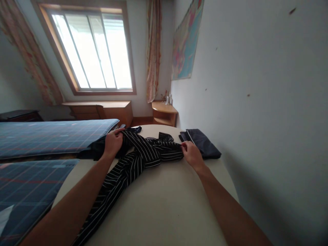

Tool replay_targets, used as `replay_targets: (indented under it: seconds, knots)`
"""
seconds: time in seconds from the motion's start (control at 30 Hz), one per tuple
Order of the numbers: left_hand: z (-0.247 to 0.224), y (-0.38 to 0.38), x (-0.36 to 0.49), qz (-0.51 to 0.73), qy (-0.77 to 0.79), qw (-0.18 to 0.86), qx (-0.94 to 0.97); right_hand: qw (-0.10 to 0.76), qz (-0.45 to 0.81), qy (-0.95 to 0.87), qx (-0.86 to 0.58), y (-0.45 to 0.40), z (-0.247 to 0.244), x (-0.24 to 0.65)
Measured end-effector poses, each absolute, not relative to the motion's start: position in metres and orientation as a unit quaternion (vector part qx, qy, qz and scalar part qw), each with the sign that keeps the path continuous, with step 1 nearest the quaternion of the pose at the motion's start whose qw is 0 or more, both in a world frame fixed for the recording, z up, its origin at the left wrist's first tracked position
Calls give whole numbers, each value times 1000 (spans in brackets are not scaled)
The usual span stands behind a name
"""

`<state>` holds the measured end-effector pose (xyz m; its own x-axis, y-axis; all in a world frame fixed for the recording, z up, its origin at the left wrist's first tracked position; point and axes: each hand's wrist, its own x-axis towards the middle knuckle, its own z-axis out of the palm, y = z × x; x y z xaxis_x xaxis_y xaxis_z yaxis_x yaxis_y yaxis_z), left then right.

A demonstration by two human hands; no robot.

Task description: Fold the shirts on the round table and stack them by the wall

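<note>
A black garment with white stripes (pixel 148 153) lies bunched across the pale round table (pixel 164 201), one long part trailing toward me at the lower left. My left hand (pixel 113 143) pinches its upper left end, and my right hand (pixel 191 153) pinches its right end between thumb and fingers. Just beyond my right hand sits a folded dark navy cloth item (pixel 205 143). Plain dark fabric (pixel 96 149) spreads under and beside my left hand, over the table's left edge. Whether it belongs to the striped garment I cannot tell.
Two blue plaid mattresses (pixel 51 136) flank the table on the left, with a gap between them. A white wall (pixel 269 119) stands close on the right. Toward the window (pixel 92 51) are a wooden desk (pixel 112 107) and a corner shelf (pixel 164 108) holding small items.
</note>
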<state>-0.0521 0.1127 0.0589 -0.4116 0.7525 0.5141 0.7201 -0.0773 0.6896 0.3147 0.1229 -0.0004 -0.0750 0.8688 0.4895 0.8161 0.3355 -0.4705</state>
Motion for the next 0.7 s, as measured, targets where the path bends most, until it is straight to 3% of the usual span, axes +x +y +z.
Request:
replay_targets:
  seconds: [0.17, 0.37, 0.47, 0.7]
  knots:
    - [31, 114, -46, 452, 671, 54, 586, 409, 66, -766, -492, 112, 4, 301]
    - [2, 68, 2, 275, 555, 67, 783, 247, 125, -883, -379, 105, -13, 294]
    - [2, 56, 13, 217, 532, 116, 810, 237, 111, -886, -382, 113, -20, 297]
    - [25, 87, -24, 394, 612, 58, 683, 359, 26, -798, -483, 123, 3, 320]
